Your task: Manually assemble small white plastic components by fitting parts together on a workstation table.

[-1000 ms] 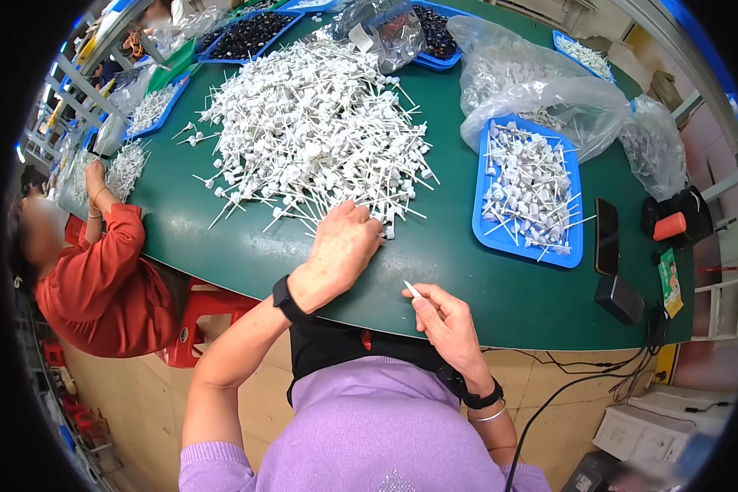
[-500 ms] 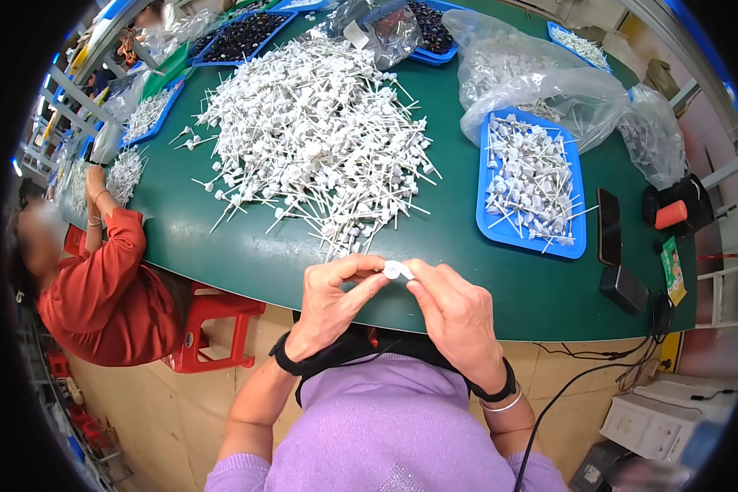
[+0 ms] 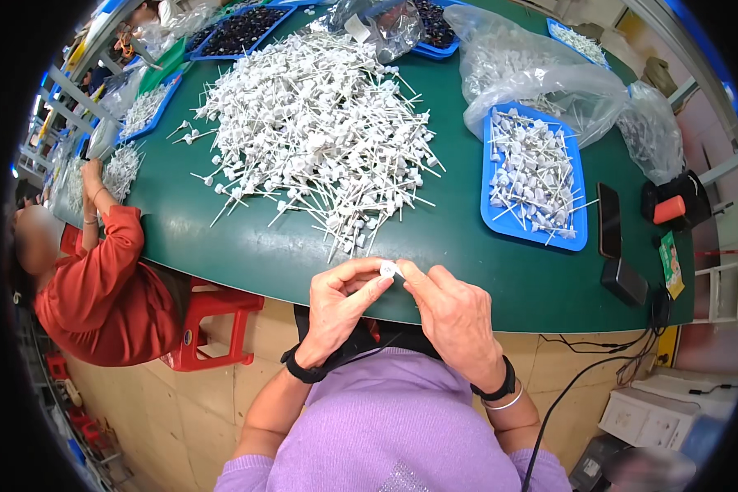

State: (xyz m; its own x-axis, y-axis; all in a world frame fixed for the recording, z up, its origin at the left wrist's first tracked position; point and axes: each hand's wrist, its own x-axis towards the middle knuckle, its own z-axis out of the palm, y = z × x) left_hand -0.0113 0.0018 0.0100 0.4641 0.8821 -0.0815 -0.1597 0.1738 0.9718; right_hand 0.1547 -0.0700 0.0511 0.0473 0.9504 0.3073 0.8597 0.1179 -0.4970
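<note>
Between my two hands, just above the table's near edge, is a small white plastic piece [image 3: 388, 268] with a rounded head. My left hand [image 3: 336, 302] pinches it between thumb and forefinger. The fingertips of my right hand [image 3: 455, 316] are closed on its right side, and they hide part of it. Beyond my hands spreads a large heap of white stemmed plastic pieces [image 3: 320, 139]. To the right, a blue tray [image 3: 500, 225] holds more white stemmed pieces.
Clear plastic bags [image 3: 533, 74] lie behind the blue tray. A phone [image 3: 608, 220] and a black box [image 3: 623, 284] are at the right. Trays of dark pieces [image 3: 242, 33] stand far back. A person in a red top [image 3: 98, 287] works at the left, beside a red stool [image 3: 213, 324].
The white piece has turned between my fingers, and less of it shows. My hands have come slightly closer together.
</note>
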